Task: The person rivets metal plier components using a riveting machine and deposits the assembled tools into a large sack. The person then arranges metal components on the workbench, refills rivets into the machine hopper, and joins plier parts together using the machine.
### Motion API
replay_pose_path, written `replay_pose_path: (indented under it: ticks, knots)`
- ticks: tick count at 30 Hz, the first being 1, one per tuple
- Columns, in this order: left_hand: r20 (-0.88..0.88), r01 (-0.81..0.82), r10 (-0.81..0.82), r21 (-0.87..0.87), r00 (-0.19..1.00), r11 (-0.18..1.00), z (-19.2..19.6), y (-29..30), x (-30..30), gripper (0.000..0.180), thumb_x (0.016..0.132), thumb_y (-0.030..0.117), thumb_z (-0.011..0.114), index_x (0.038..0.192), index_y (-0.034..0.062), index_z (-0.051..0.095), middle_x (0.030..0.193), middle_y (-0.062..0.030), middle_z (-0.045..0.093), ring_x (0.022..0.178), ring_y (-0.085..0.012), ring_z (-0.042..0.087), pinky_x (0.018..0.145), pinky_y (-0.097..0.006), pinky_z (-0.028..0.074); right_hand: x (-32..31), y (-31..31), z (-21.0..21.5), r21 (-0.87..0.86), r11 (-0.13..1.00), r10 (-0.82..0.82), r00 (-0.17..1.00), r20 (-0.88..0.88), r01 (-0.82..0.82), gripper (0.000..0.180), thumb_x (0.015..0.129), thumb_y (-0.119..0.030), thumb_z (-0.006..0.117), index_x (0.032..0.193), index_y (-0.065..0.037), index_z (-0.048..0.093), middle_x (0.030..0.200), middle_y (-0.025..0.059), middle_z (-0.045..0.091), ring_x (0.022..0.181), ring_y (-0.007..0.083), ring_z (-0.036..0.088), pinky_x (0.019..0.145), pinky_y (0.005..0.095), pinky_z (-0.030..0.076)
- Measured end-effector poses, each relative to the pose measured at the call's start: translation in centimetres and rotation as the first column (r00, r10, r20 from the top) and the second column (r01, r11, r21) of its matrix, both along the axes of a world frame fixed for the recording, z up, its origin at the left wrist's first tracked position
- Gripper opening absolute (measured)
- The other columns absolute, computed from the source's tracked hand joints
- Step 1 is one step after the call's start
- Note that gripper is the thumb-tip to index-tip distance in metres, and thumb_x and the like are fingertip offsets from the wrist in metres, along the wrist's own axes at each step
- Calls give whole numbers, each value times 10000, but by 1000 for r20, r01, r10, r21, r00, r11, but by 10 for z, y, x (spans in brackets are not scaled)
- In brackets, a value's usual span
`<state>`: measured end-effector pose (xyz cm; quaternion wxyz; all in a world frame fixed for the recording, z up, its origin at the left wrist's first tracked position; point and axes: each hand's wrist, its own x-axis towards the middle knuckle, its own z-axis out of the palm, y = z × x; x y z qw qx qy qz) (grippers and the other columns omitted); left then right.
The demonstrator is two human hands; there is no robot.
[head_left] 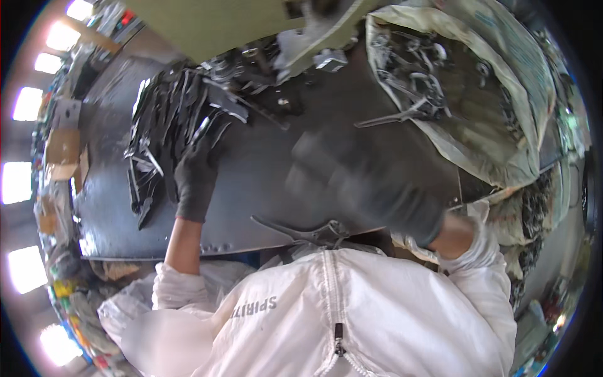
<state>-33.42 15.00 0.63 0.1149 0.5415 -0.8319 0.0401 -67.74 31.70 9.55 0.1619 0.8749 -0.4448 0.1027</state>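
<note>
My left hand (195,178), in a dark glove, lies flat with its fingers spread on a pile of flat metal scissor-like blanks (164,135) at the left of a dark metal table (264,169). My right hand (383,195), also in a dark glove, is a blur over the table's right half, and I cannot make out whether it holds anything. One forged scissor-shaped piece (306,232) rests at the table's near edge, between my two arms. Another such piece (397,117) lies at the mouth of the sack.
An open pale sack (502,107) full of tangled metal pieces lies at the back right. More loose metal parts (251,69) are heaped along the table's far side. Clutter and cardboard (61,151) line the floor on the left.
</note>
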Motion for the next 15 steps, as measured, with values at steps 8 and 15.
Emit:
replay_pose_path:
  ticks: [8, 15]
  knots:
    - [-283, -69, 160, 307, 946, 949, 15, 21, 22, 185, 1050, 250, 594, 1122, 106, 685, 807, -172, 727, 763, -342, 743, 661, -470, 548, 67, -30, -112, 376, 859, 342, 936, 81, -347, 540, 989, -349, 603, 1493, -157, 584, 1642, 99, 466, 1528, 387, 398, 1217, 492, 391]
    - [-771, 284, 545, 631, 328, 722, 67, 50, 3, 353, 1045, 225, 657, 1333, 20, 655, 1005, -98, 738, 785, -156, 717, 680, -294, 576, -39, -39, -40, 711, 703, -517, 676, 525, -14, 475, 919, -101, 712, 1376, -11, 617, 1143, 111, 703, 950, 186, 706, 832, 339, 591]
